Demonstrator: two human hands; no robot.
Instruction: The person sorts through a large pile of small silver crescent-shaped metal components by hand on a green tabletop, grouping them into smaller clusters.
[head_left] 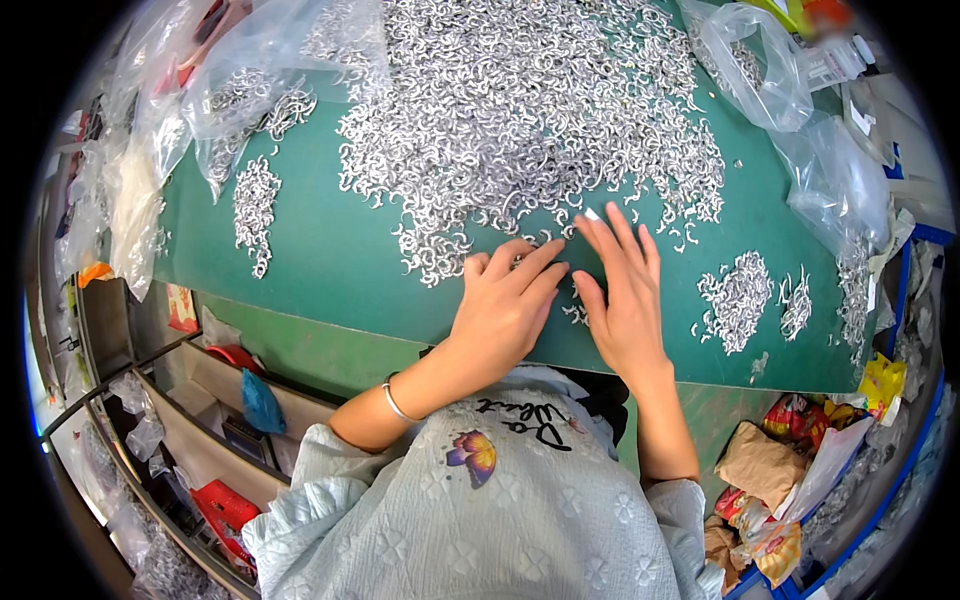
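A broad pile of small silver crescent-shaped pieces (520, 110) covers the far middle of the green tabletop (320, 220). At its near edge is my left hand (505, 300), palm down, fingers bent and apart over a few of the pieces. Close on its right, my right hand (625, 290) lies with its fingers stretched and spread, fingertips touching the pile's edge. A few crescents show between the two hands, by the right thumb. Neither hand visibly grips a piece; what lies under the palms is hidden.
Smaller heaps of crescents lie at left (256, 212) and right (737, 300). Clear plastic bags rest at the table's left (225, 110) and right (835, 175) ends. Below the near edge stand an open drawer (190, 400) on the left and a blue-rimmed bin (840, 540) with wrappers on the right.
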